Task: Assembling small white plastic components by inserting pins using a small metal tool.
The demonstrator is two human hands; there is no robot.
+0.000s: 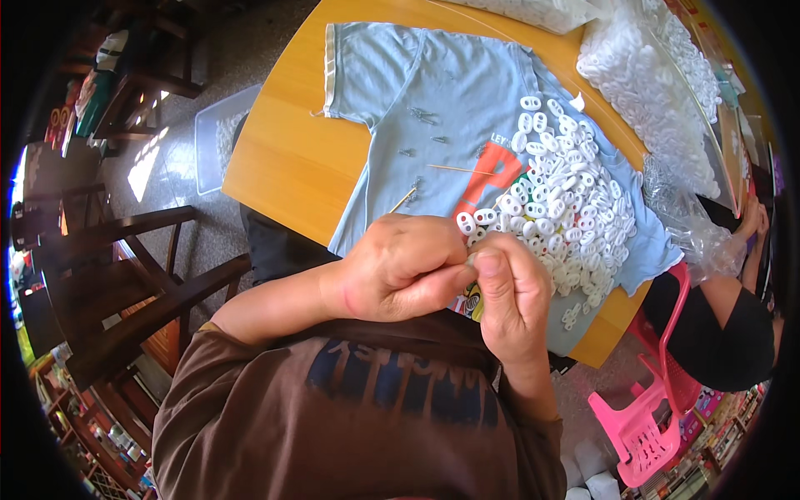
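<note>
My left hand (404, 262) and my right hand (510, 292) meet in front of my chest, above the near edge of the table. Both are closed, with thumbs and fingertips pinched together. Whatever small thing lies between them is hidden by the fingers. Just beyond my hands, a pale blue T-shirt (358, 92) is spread over the tabletop. On its right half lies a heap of small white oval plastic pieces (575, 183), each with two holes. Small thin metal bits (421, 115) are scattered on the shirt, near a thin wooden stick (458, 169).
A clear bag of white pieces (650, 100) stands on the wooden table (283, 125) at the far right. Another person (708, 325) sits at the right beside a pink plastic chair (642, 433). Dark wooden chairs (158, 292) and a clear bin (221, 137) are at the left.
</note>
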